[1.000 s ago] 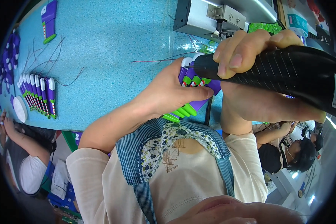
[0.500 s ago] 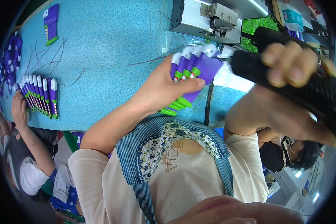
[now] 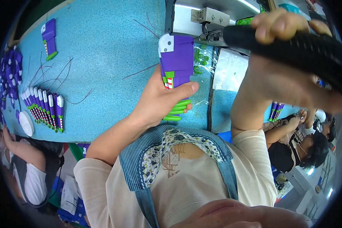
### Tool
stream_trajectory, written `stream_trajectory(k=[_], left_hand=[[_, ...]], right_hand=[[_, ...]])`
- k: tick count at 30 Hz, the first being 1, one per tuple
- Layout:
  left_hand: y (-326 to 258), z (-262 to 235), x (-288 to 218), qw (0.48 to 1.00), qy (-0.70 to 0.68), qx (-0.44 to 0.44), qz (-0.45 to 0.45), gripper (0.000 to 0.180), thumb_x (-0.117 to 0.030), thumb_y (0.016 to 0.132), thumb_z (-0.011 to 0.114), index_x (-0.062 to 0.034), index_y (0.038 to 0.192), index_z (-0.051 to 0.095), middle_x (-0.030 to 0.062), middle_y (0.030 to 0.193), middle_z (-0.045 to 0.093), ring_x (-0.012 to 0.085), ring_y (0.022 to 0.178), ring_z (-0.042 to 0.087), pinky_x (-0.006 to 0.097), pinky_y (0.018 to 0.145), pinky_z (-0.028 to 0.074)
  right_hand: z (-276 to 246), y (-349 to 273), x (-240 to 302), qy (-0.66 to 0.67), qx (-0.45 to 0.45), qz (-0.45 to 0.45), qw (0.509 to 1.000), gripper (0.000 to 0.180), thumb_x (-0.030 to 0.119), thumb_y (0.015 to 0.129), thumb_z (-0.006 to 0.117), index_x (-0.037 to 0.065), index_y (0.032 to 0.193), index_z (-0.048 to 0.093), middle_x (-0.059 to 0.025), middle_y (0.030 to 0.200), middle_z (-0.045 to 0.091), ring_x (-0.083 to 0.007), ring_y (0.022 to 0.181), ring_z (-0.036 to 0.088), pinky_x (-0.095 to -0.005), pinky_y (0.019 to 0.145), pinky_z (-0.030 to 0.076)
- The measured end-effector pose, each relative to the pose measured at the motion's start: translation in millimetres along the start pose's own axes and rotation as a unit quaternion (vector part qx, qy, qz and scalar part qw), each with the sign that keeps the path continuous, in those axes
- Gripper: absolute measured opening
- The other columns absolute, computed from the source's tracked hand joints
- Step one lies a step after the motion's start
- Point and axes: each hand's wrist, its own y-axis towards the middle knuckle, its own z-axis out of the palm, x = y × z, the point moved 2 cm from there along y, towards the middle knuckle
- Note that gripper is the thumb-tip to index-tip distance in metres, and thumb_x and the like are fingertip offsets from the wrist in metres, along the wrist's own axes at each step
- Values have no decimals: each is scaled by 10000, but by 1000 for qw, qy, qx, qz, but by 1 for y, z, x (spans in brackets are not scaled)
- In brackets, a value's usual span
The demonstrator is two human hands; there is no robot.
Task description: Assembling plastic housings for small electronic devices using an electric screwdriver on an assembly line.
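Purple, white and green plastic toy pieces [image 3: 183, 57] are stacked in my left hand [image 3: 155, 97], whose thumb presses across the top one. Green ends stick out below the thumb, and a small round hole shows in the white corner. My right hand [image 3: 283, 26] has its fingers wrapped round a black electric screwdriver [image 3: 292, 51], blurred by motion. Its nose is to the right of the pieces and apart from them; its bit does not show clearly.
A metal machine [image 3: 193, 19] stands at the back. Green bits lie in a clear bag [image 3: 200, 59] beside white paper [image 3: 230, 70]. At left are a row of similar pieces [image 3: 45, 108], a single piece [image 3: 49, 38] and a purple pile [image 3: 9, 74]. Co-workers sit at both sides.
The screwdriver has lifted away from the pieces with my right hand. The fanned pieces in my left hand now stand more upright and closer together. A co-worker's hand at left has drawn back from the row.
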Motion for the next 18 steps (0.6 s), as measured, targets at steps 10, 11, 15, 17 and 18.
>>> stream_trajectory(k=[10, 11, 15, 17, 18], left_hand=[[-2, -5, 11, 999, 4, -2, -53, 311, -148, 846, 700, -29, 1060, 509, 122, 886, 641, 172, 554, 614, 292, 467, 498], [-3, -5, 11, 998, 3, -6, -55, 321, -148, 844, 702, -31, 1067, 504, 117, 887, 642, 170, 549, 612, 289, 467, 498], [-6, 0, 7, 997, 11, 7, -71, 371, -143, 834, 712, -42, 1104, 478, 94, 883, 640, 159, 555, 611, 276, 469, 502], [-6, 1, 8, 998, 20, 7, -67, 387, -139, 831, 714, -47, 1116, 469, 85, 880, 636, 152, 560, 610, 274, 470, 504], [-6, 0, 9, 998, 27, 4, -62, 403, -135, 828, 716, -51, 1128, 460, 75, 876, 632, 146, 564, 608, 272, 470, 507]], right_hand=[[22, 18, 9, -7, 46, 25, 999, 1068, 935, 671, 296, 55, 1240, 499, -155, 878, 609, -246, 638, 580, -396, 643, 458], [24, 17, 10, -3, 49, 26, 998, 1071, 937, 669, 296, 54, 1241, 497, -156, 877, 608, -246, 636, 579, -396, 642, 458], [33, 15, 15, 10, 63, 27, 998, 1083, 941, 661, 294, 52, 1246, 492, -157, 871, 606, -245, 628, 576, -398, 637, 458], [36, 14, 16, 17, 71, 28, 997, 1089, 944, 657, 293, 51, 1248, 489, -157, 868, 604, -245, 624, 574, -399, 635, 458], [39, 13, 14, 19, 72, 29, 997, 1089, 944, 657, 293, 51, 1248, 489, -157, 868, 604, -245, 624, 574, -399, 635, 458]])
